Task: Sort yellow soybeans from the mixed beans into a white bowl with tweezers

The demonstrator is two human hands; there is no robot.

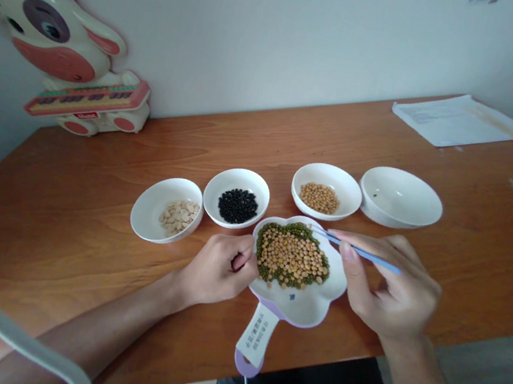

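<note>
A flower-shaped white dish (311, 306) with a purple edge and a labelled handle (256, 336) lies before me, holding mixed soybeans (292, 254) and green mung beans (299, 228). My left hand (221, 268) is closed at its left rim, fingers curled in and seemingly pinching the edge. In my right hand (395, 290) is a pair of blue tweezers (368, 256), gripped between thumb and fingers. Their pale tips reach over the dish's far edge, above the beans; whether they pinch a bean I cannot tell.
Behind the dish stand white bowls with pale flat seeds (178, 217), black beans (238, 206) and soybeans (319, 197). The rightmost bowl (412, 202) has a tiny dark speck inside. A cow toy keyboard (90, 98) stands back left; papers (445, 122) lie back right.
</note>
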